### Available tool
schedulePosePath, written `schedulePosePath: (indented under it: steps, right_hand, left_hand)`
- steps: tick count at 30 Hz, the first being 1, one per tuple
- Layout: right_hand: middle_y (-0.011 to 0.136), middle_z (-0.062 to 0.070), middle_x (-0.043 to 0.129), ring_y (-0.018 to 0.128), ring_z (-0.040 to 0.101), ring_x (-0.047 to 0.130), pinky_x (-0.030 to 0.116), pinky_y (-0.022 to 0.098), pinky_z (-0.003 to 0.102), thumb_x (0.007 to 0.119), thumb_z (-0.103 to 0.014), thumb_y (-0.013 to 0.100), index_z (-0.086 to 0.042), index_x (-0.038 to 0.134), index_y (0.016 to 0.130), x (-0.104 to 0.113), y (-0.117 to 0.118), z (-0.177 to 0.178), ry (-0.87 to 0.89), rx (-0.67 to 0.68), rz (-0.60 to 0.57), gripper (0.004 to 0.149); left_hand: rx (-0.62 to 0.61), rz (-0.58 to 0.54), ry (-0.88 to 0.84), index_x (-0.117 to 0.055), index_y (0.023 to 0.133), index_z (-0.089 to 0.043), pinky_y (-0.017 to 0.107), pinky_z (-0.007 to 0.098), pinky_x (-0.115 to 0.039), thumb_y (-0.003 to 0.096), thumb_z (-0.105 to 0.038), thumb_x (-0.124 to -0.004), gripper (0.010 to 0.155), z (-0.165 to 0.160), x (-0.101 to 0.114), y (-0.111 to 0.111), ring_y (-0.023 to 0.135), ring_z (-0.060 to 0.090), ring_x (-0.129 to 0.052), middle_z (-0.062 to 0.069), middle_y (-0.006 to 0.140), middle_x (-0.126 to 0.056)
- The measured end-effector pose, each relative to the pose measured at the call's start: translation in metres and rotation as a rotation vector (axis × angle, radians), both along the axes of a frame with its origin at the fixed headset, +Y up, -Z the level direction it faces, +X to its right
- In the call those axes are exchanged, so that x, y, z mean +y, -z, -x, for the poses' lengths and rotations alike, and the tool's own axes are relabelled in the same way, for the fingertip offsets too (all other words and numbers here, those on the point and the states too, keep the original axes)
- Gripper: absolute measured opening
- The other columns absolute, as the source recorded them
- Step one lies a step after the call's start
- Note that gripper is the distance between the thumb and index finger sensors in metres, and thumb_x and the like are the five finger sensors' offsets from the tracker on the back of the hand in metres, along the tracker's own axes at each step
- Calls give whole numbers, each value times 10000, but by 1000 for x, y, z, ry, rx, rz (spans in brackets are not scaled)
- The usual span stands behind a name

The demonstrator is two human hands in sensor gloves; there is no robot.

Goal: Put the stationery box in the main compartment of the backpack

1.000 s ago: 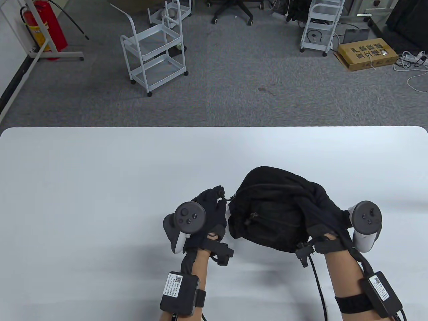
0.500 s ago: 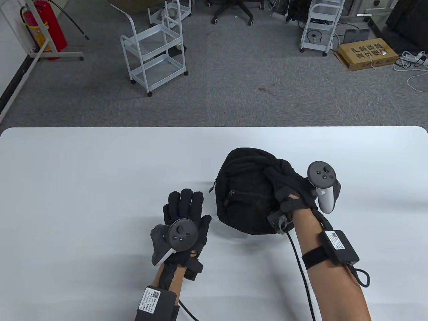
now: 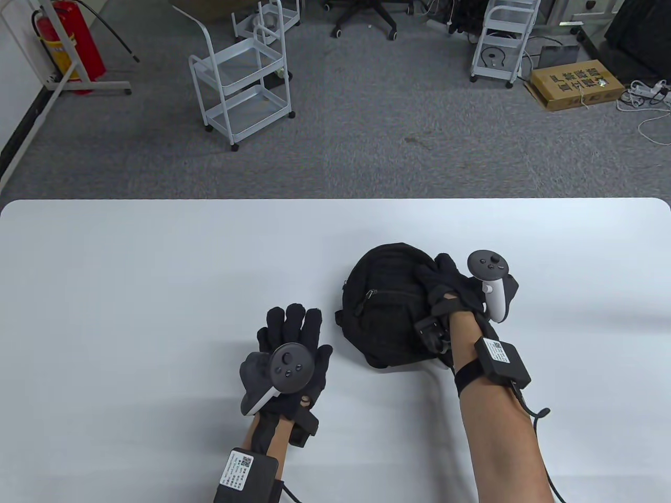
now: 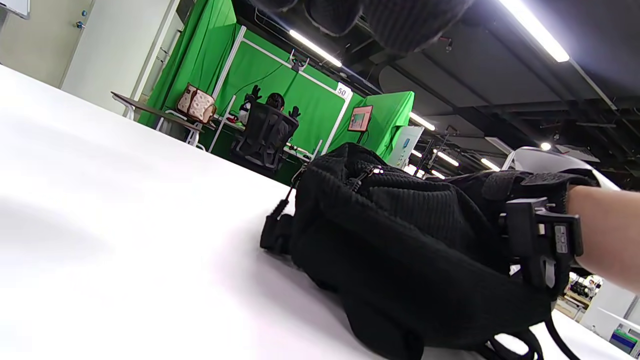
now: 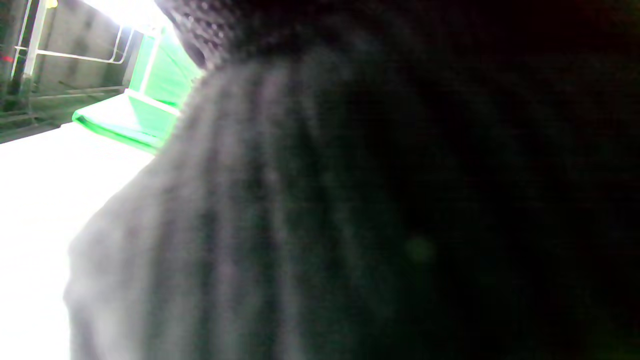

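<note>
Right hand grips the black fabric backpack (zipped) on the white desk; left hand lies flat, fingers spread.

A small black fabric backpack sits slumped on the white tabletop, front pocket zipped, its right side under the right hand.

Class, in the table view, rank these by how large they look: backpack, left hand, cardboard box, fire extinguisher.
1. Backpack
2. Left hand
3. Cardboard box and fire extinguisher: look alike; both lie farther from the camera, so unsure.
</note>
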State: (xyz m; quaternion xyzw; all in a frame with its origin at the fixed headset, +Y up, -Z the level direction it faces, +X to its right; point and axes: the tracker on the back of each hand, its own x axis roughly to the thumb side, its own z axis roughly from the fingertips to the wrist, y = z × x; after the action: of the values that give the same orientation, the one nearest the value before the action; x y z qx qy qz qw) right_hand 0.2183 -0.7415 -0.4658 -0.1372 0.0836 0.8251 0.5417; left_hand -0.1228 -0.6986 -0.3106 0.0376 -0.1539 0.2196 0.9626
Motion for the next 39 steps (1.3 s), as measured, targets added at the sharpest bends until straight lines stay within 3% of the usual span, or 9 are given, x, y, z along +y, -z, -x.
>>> schedulePosePath:
  steps: [6, 11, 19, 24, 29, 33, 37, 39]
  right_hand:
    - [1162, 253, 312, 1043, 616, 495, 472, 730, 725, 712, -421, 590, -42, 209, 1154, 34, -23, -8, -118, 76, -110, 845]
    - [1167, 252, 310, 1049, 626, 470, 463, 731, 731, 708, -428, 589, -49, 224, 1158, 69, -65, -16, -174, 172, -242, 838]
    - [1192, 228, 297, 1070, 653, 327, 409, 735, 753, 684, -475, 577, -90, 250, 1168, 92, -132, -36, -437, 265, -463, 828]
    - [1212, 205, 248, 1080, 648, 234, 356, 739, 769, 650, -529, 564, -132, 232, 1176, 87, -162, -44, -615, 310, -548, 841]
    - [1218, 202, 229, 1077, 649, 210, 335, 736, 775, 634, -555, 555, -151, 229, 1176, 63, -173, -49, -733, 303, -553, 844]
    - [1215, 202, 182, 1066, 650, 160, 308, 729, 782, 611, -572, 544, -154, 203, 1170, 39, -169, -55, -855, 312, -466, 857]
    - [1200, 200, 71, 1051, 642, 57, 253, 729, 786, 565, -595, 541, -156, 104, 1156, 23, -165, -60, -864, 365, -295, 886]
    - [1200, 203, 82, 1052, 643, 70, 259, 728, 787, 573, -590, 539, -151, 119, 1157, 23, -165, -63, -837, 330, -320, 884]
  left_hand:
    - [10, 16, 7, -367, 1169, -62, 653, 820, -196, 570, -345, -616, 707, 0, -2, 0, 1017, 643, -88, 289, 1186, -190]
    - [27, 31, 10, -368, 1170, -62, 652, 821, -193, 571, -348, -619, 709, 2, -4, 2, 1019, 639, -84, 280, 1191, -188]
    - [42, 41, 27, -361, 1176, -86, 652, 822, -173, 569, -371, -628, 721, 3, -3, 1, 1025, 621, -56, 254, 1202, -164]
    - [54, 55, 40, -348, 1182, -106, 649, 827, -154, 569, -397, -631, 736, 6, -3, 2, 1028, 616, -46, 245, 1203, -185]
    - [73, 81, 52, -313, 1186, -124, 646, 829, -135, 564, -431, -630, 763, 9, -8, 3, 1028, 609, -26, 236, 1206, -164]
    - [74, 90, 66, -292, 1186, -132, 641, 831, -127, 561, -446, -627, 776, 9, -11, 2, 1026, 606, -18, 233, 1205, -151]
    - [75, 107, 87, -275, 1185, -134, 638, 832, -119, 559, -451, -624, 784, 8, -15, 3, 1024, 603, -9, 231, 1207, -114]
    - [80, 112, 87, -268, 1185, -129, 637, 832, -117, 559, -451, -622, 788, 9, -16, 4, 1023, 605, -6, 232, 1205, -114]
